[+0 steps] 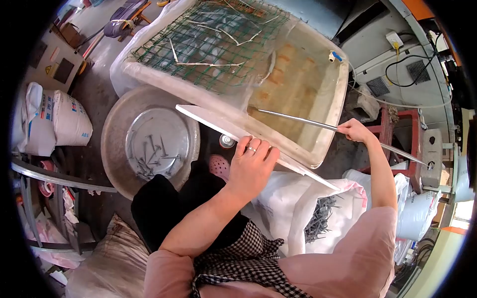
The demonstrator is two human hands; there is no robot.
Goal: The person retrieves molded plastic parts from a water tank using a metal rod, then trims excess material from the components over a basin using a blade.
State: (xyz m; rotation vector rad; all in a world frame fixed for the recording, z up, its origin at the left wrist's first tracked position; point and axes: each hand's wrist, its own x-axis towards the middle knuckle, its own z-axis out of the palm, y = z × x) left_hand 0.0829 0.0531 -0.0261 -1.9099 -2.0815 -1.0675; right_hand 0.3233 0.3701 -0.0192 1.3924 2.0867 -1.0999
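My left hand (253, 166) is closed over the edge of a long white board (213, 123), which slants along the near side of a white tub (344, 84). In my right hand (356, 130) is a long thin metal rod (298, 119). The rod's far tip reaches into the yellowish water (285, 97) in the tub, and its other end sticks out to the right. Below the board, a white sack (285, 198) stands open, holding many grey spiky plastic pieces (323, 218).
Green wire mesh (198, 49) covers the tub's left part. A round metal basin (115, 129) with grey nail-shaped pieces (154, 151) sits left of the board. Printed bags (72, 119) stand far left. A red frame (410, 129) and concrete block (431, 156) are at right.
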